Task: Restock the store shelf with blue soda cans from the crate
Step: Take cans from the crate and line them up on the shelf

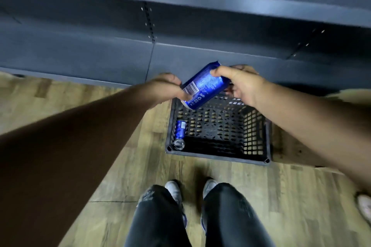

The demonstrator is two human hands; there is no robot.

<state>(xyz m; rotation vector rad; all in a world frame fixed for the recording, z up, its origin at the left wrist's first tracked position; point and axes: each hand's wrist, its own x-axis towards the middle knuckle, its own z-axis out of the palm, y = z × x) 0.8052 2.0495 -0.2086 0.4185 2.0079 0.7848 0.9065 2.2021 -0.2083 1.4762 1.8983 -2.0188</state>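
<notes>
A blue soda can [202,86] hangs tilted in the air above the far rim of the black plastic crate [257,142]. My right hand [243,84] grips its upper end, thumb on top. My left hand [168,88] holds its lower end by the fingertips. One more blue can [180,129] lies on its side in the crate's near left corner. The dark grey store shelf [100,50] runs across the view just beyond the crate, its lower tier bare where I can see it.
The crate stands on a wood-look floor [130,166]. My legs and shoes [174,190] are right behind it. Someone else's shoe [364,206] shows at the right edge. A cardboard-coloured thing [349,94] sits to the right, behind my forearm.
</notes>
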